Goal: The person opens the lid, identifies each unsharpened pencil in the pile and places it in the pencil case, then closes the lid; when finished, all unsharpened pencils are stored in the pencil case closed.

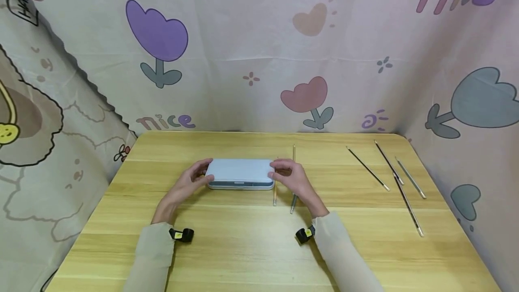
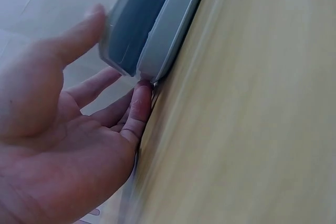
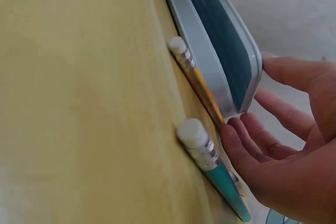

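A pale blue-white pencil case [image 1: 241, 170] lies on the wooden table, its lid partly raised along the front edge. At its left end my left hand [image 1: 184, 187] holds it, thumb by the lid's front corner and fingers round the end. My right hand [image 1: 295, 179] grips the opposite end, with the thumb on the lid [image 3: 251, 59] and the lower fingers by the base. Between lid and base a dark gap shows; the contents are hidden. Beside the right end lie a yellow pencil [image 3: 203, 88] and a teal pencil [image 3: 227, 187], both with white erasers, under or near the right hand.
On the table's right side lie several loose pencils, among them a dark one [image 1: 366, 168] and a grey-green one [image 1: 411, 178]. A printed cloth [image 1: 227, 21] hangs behind the table [image 1: 239, 247] and at both sides.
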`<state>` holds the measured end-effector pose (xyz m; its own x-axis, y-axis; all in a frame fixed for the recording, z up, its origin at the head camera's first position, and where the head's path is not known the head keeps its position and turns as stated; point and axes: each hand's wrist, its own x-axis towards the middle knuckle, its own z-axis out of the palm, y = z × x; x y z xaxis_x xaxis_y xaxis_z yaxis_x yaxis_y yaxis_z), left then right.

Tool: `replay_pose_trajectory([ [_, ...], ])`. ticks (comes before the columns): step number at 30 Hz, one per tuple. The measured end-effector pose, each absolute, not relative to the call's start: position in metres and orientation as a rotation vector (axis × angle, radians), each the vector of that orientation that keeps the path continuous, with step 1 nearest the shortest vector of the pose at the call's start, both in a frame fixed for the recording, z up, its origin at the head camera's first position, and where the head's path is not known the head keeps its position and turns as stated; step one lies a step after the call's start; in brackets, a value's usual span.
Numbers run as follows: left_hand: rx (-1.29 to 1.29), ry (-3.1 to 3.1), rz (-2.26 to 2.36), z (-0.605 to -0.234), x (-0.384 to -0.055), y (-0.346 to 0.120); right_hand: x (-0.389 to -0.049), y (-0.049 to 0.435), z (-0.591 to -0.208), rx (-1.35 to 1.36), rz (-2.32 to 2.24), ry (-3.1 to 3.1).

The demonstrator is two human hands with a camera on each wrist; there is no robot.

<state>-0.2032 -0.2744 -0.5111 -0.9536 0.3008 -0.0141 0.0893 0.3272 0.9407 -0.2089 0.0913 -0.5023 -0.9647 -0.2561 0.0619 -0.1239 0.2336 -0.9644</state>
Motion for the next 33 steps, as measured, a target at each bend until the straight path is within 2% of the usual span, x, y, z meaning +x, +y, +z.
replay_pose_trajectory([
  [33,0.416,2.453,1.646,-0.5102,-0.2061,-0.2726,-0.2095,0.0907,-0.5061,-0.384,-1.793,2.401],
])
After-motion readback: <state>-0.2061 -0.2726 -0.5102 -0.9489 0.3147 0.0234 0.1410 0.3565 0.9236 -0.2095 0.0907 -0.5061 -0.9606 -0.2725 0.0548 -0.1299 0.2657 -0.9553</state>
